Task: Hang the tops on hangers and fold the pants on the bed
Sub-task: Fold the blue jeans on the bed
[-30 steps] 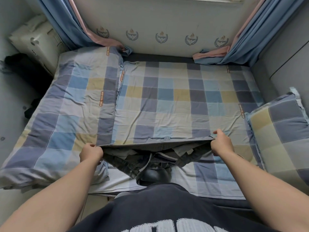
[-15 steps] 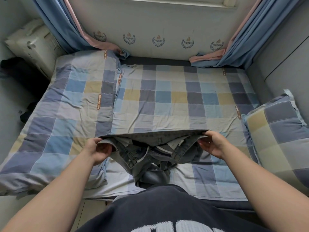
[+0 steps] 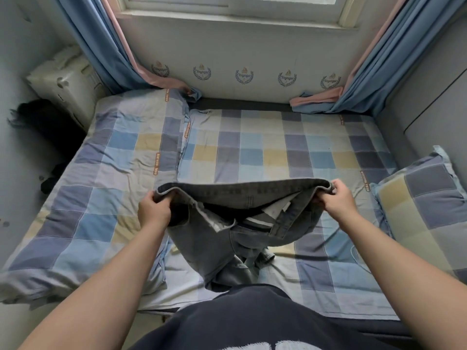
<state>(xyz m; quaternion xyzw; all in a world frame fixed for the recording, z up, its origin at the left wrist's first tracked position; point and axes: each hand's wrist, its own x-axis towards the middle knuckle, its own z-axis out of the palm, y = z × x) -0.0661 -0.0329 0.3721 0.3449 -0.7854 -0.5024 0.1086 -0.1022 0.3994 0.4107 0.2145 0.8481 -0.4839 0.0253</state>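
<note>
A pair of grey jeans (image 3: 219,243) hangs in front of me over the near edge of the bed (image 3: 265,152), waistband stretched wide and fly open. My left hand (image 3: 154,210) grips the left end of the waistband. My right hand (image 3: 336,200) grips the right end. The legs droop in a bunch toward my torso, their lower ends hidden behind my dark shirt. No tops or hangers are in view.
A folded checked quilt (image 3: 101,188) covers the bed's left side. A checked pillow (image 3: 424,210) lies at the right edge. Curtains (image 3: 108,46) hang at both back corners under the window. A white appliance (image 3: 65,79) and dark clothing (image 3: 43,122) sit left of the bed.
Both hands have lifted the jeans' waistband higher and spread it wider over the bed. My view has tilted up, showing the window sill.
</note>
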